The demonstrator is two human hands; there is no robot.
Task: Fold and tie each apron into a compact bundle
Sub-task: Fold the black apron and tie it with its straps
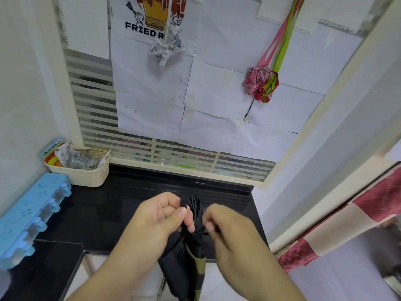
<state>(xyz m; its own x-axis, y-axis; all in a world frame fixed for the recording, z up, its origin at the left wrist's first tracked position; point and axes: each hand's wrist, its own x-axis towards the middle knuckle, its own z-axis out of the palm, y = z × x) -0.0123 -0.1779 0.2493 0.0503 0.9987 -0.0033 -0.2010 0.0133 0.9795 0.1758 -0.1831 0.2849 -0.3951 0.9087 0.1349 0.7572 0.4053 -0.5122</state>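
now both hands, left hand (159, 216) and right hand (225, 227), fingers curled, seemingly pinch the black apron (191, 246).

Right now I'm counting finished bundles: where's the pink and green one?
The pink and green bundle hangs by its straps on the papered wall, upper right in the head view, above the black counter.

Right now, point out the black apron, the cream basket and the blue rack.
black apron (186, 255), head view, on the gathered cloth below the hands.
cream basket (86, 178), head view, on its front wall.
blue rack (30, 213), head view, on its top face.
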